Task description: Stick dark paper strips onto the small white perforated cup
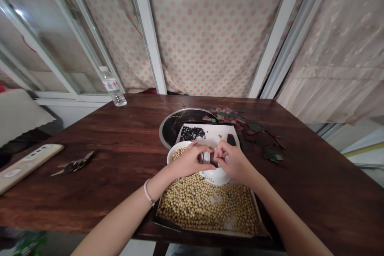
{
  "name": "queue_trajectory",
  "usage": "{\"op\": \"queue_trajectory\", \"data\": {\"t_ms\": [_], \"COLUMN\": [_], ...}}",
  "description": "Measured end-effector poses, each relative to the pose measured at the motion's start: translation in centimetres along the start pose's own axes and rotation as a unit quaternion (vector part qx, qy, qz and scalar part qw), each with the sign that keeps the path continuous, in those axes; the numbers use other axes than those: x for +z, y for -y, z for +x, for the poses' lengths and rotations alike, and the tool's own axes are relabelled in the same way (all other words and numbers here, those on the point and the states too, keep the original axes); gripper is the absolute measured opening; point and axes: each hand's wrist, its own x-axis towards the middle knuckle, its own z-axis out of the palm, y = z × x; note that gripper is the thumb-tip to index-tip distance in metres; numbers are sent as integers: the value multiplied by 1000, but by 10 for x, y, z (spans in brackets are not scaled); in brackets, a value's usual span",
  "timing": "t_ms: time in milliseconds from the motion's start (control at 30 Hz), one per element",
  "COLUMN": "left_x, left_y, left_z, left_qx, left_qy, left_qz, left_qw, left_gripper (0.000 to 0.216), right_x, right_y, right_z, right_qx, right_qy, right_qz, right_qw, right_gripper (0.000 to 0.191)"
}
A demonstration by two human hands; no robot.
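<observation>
Both hands meet over a shallow box (261, 224) of beads. My left hand (187, 160) curves its thumb and fingers around a small dark brown piece (213, 160), gripping it at its edges. My right hand (229, 160) is closed in a pinch against the same piece; anything between its fingertips is too small to make out. Beneath the hands are a white bowl (169, 156) with multicoloured beads and a white dish with small holes (216, 179), partly hidden. Round tan beads (207, 208) fill the near part of the box. Black beads (192, 133) lie in its far left corner.
A round dark tray (164, 130) sits behind the box. Green and brown scraps (255, 127) spread to the right on the wooden table (312, 176). At left are keys (76, 165), a power strip (33, 164) and a water bottle (113, 88). Curtained windows stand behind.
</observation>
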Motion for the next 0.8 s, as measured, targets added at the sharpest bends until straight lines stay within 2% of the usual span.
{"op": "queue_trajectory", "data": {"t_ms": [167, 367, 600, 800], "left_x": [1, -1, -2, -1], "left_y": [3, -1, -3, -2], "left_z": [-1, 1, 1, 1], "left_qx": [1, -4, -3, -1], "left_qy": [-6, 13, 21, 2], "left_qz": [5, -3, -2, 4], "left_qw": [1000, 1000, 1000, 1000], "left_gripper": [45, 37, 36, 39], "right_x": [-4, 3, 5, 0], "right_y": [1, -13, -14, 3], "right_z": [-4, 3, 6, -2], "right_qx": [15, 35, 26, 6], "right_qy": [30, -7, -49, 16], "right_qz": [11, 62, 2, -17], "right_qw": [999, 997, 998, 1000], "right_gripper": [18, 16, 15, 19]}}
